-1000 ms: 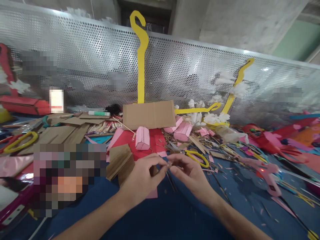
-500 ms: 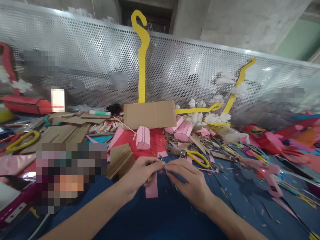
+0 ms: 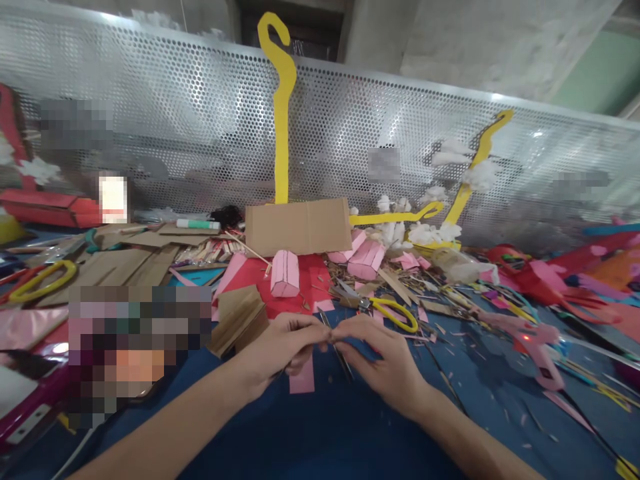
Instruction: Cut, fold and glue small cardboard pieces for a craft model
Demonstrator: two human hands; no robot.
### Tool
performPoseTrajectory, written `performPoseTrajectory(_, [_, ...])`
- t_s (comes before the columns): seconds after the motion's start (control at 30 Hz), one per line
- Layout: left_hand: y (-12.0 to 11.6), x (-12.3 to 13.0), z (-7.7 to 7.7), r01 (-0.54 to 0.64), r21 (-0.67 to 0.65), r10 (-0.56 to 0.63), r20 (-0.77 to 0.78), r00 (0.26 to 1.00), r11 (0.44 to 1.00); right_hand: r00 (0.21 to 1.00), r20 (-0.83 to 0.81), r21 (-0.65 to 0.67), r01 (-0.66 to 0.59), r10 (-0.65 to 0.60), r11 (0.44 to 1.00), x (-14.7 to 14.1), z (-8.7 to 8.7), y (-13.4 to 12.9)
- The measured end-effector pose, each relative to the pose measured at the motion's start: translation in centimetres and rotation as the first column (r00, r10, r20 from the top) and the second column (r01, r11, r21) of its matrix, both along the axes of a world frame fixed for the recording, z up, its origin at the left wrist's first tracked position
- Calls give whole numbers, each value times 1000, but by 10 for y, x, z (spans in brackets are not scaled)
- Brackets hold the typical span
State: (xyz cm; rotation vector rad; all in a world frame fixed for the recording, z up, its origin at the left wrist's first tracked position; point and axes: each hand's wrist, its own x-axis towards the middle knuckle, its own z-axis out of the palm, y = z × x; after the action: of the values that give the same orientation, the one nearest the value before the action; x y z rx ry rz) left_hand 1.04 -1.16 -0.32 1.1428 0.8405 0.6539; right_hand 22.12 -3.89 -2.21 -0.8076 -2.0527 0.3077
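Meeting at the fingertips over the tabletop (image 3: 320, 443), the left hand (image 3: 287, 347) and right hand (image 3: 377, 353) both have bent fingers. Whatever may sit between those tips is too small or hidden, so I cannot tell whether either grip is grasping something. Just below the left hand lies a pink strip (image 3: 303, 379), partly covered by it; a thin dark rod (image 3: 345, 363) slants past the right hand's fingertips. Beyond the right hand are scissors (image 3: 400, 316) with yellow handles, pointing away to the left. A pink block (image 3: 285, 275) stands on a red sheet (image 3: 316, 270) ahead of the hands, with folded cardboard (image 3: 235, 317) near the left hand. Farther back, a brown box (image 3: 300, 227) stands in front of a yellow hook (image 3: 283, 133). Well to the right lies a pink glue gun (image 3: 543, 347), its small red light showing
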Motion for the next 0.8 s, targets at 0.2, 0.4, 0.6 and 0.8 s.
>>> performPoseTrajectory(0.2, [-2,-2,8,43,-36,-43,14,999,998,994,-17,-86,-111,110,990,4,0,3])
performPoseTrajectory(0.4, [-3,-1,7,93,-43,-95,-37,995,995,982,4,-22,-189,189,982,8,5,2])
performPoseTrajectory(0.6, [0,-2,2,103,11,-102,-55,993,995,982,-1,-46,-189,189,981,5,5,1])
performPoseTrajectory(0.8, [0,0,0,126,204,-93,-164,982,971,999,-23,-206,-48,44,977,1,2,-2])
